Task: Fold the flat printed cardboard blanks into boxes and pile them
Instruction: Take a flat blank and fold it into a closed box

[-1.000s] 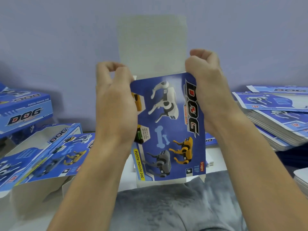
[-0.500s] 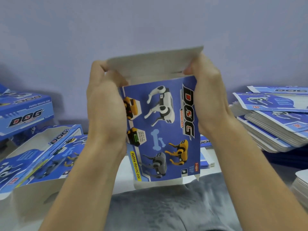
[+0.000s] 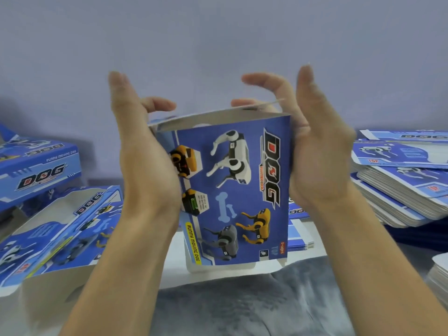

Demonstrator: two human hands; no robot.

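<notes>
- Hands flank the box point(image 3: 232, 190) at chest height: the left hand point(image 3: 145, 166) lies flat along its left edge, the right hand point(image 3: 317, 166) along its right, fingers straight and spread, palms pressing inward.
- Judgement: the top flap point(image 3: 218, 117) is being closed; even pressure from both palms should keep the walls square while fingertips press the flap down.
- The box is upright, blue, printed with robot dogs and "DOG".
- Flat blanks point(image 3: 400, 185) are stacked at right; finished boxes point(image 3: 36, 166) lie at left.
</notes>
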